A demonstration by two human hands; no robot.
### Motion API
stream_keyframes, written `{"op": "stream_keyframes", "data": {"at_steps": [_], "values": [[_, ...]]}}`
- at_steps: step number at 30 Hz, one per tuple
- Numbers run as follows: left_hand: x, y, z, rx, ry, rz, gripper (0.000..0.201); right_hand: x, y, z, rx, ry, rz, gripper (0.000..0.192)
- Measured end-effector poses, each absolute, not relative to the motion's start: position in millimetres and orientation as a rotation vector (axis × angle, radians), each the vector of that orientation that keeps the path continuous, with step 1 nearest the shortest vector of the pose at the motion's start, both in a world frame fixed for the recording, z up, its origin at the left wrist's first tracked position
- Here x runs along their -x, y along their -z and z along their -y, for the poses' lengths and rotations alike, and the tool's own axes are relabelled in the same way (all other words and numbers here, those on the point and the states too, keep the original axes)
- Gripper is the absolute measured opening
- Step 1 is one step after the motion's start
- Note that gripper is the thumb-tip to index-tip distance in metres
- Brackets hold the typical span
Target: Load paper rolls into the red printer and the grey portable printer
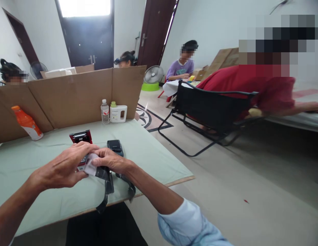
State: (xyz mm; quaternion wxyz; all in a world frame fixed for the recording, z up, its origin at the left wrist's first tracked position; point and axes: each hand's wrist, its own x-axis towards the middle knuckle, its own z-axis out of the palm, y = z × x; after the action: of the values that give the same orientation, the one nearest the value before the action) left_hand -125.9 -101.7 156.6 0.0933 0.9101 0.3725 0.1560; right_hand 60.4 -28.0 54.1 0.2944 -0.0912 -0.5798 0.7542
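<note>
a small printed box [81, 166] between two hands, left of center in the frame.
the left hand [62, 166] is closed around the box, while the right hand [111, 160] pinches a pale wrapper [90, 165] at the box's right side. just above the left hand in the frame sits a red-and-black case [82, 136]; a dark device [115, 147] lies to its right, near the right hand. a black strap [105, 196] reaches over the table's [154, 164] lower edge. an orange bottle [28, 123] is at the frame's left.
</note>
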Motion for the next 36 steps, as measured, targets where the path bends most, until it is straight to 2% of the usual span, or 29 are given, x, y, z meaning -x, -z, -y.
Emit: {"op": "stream_keyframes", "data": {"at_steps": [5,8,12,17,20,24,27,32,36], "values": [[139.9,-131.9,94.1,-2.216,-0.815,-1.019,0.071,-58.0,-50.5,31.1,0.213,-2.102,1.381,0.059],[137.2,-138.4,97.3,-2.268,-0.706,-1.074,0.073,-58.2,-51.9,30.1,0.257,-2.139,1.418,0.057],[127.1,-158.2,103.3,-2.54,-0.508,-1.12,0.066,-58.1,-54.4,28.6,0.271,-2.157,1.482,0.051],[133.8,-132.8,100.9,-2.246,-0.736,-1.05,0.081,-56.3,-48.5,36.3,0.272,-2.138,1.366,0.058],[138.2,-120.8,100.6,-2.106,-0.829,-0.975,0.08,-54.3,-43.9,38.3,0.288,-2.135,1.342,0.059],[129.1,-145.2,105.2,-2.471,-0.556,-1.1,0.069,-55.0,-46.9,32.1,0.283,-2.09,1.493,0.047],[122.4,-163.0,107.3,-2.632,-0.415,-1.076,0.069,-57.6,-51.4,28.9,0.261,-2.033,1.546,0.042],[131.7,-151.7,109.1,-2.454,-0.581,-1.15,0.08,-57.5,-48.1,37.4,0.325,-2.043,1.468,0.052],[139.7,-136.0,110.2,-2.261,-0.728,-1.077,0.079,-52.8,-45.7,45.0,0.31,-2.043,1.402,0.054]]}}
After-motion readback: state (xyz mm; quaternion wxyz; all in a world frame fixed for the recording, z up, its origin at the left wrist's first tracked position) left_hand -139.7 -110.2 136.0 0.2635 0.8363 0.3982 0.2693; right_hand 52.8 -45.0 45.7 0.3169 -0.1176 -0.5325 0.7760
